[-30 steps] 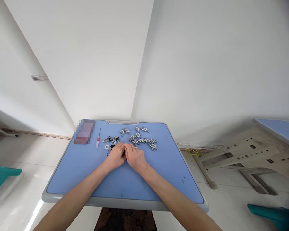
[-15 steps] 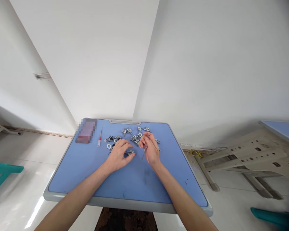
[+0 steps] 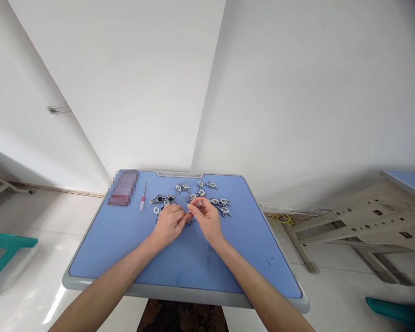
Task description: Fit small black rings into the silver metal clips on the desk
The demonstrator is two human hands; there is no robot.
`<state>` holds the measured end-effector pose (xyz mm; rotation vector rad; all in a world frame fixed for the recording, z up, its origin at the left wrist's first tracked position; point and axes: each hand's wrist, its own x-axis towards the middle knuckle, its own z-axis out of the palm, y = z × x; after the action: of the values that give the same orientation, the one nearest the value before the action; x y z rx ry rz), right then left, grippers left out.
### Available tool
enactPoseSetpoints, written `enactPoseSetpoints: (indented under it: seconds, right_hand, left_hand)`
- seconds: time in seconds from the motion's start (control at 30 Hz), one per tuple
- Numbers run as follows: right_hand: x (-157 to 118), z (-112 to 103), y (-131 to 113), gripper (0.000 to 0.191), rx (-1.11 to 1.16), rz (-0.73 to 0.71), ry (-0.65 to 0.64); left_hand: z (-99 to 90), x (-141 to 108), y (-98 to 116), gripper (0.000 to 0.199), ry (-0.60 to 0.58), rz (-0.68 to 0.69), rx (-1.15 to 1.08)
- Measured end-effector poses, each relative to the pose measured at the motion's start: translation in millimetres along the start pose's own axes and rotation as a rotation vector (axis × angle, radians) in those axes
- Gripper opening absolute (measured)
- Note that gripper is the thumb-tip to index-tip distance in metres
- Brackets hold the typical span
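Observation:
Over the middle of the blue table (image 3: 180, 263), my left hand (image 3: 170, 222) is closed, its fingertips pinching something too small to make out. My right hand (image 3: 206, 219) is closed on a thin metal rod (image 3: 190, 211), whose tip points left to the left fingertips. Several small metal parts (image 3: 224, 210) lie beyond and to the right of the right hand. Metal parts with black round pieces (image 3: 170, 198) lie just beyond the left hand, beside a flat metal plate (image 3: 156, 210). Another metal part shows partly between the hands.
A screwdriver with a clear and red handle (image 3: 142, 203) lies at the left of the table, next to a blurred dark flat object (image 3: 125, 184). White walls stand behind. Green stools (image 3: 10, 241) and a second table (image 3: 408, 182) are at the sides.
My hands have come together, the right one moving left with the rod, which has swung from pointing down to pointing left. My left fingers have closed. Metal parts at right are uncovered.

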<state>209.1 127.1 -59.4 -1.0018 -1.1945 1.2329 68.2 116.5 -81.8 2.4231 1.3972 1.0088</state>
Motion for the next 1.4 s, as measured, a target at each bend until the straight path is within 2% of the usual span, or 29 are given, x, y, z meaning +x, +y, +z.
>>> enactPoseSetpoints:
  seconds: [0.13,0.23,0.27,0.4,0.47,0.57,1.03,1.4]
  right_hand:
    - [1.3,1.5,2.9,0.022,0.042,0.015,-0.004]
    - [4.8,-4.0,0.9,0.025,0.021,0.014,-0.049]
    - [6.5,-7.4,-0.2,0.027,-0.002,-0.007,-0.048]
    - [13.8,-23.2,-1.4,0.034,-0.133,-0.135,0.030]
    - [15.7,-28.7,0.9,0.032,-0.192,-0.155,0.042]
    - [15.3,-31.0,4.8,0.024,-0.248,-0.141,-0.027]
    - [9.5,-28.0,7.2,0.020,-0.379,-0.227,-0.091]
    - [5.4,-25.2,7.7,0.018,-0.603,-0.442,-0.116]
  left_hand:
    - [-0.7,0.8,-2.0,0.045,0.039,-0.023,0.032]
    - [-1.5,1.9,-2.7,0.028,0.032,-0.048,-0.009]
    - [-1.2,2.0,-2.6,0.024,0.016,-0.056,-0.019]
    - [2.9,0.7,-2.2,0.048,-0.119,-0.074,0.034]
    - [5.7,-0.3,-2.8,0.041,-0.176,-0.066,0.094]
    - [8.2,-1.0,-4.3,0.027,-0.212,-0.055,0.153]
    - [8.4,-0.7,-4.6,0.022,-0.203,-0.076,0.124]
    - [8.0,0.3,-3.8,0.021,-0.191,-0.084,0.092]
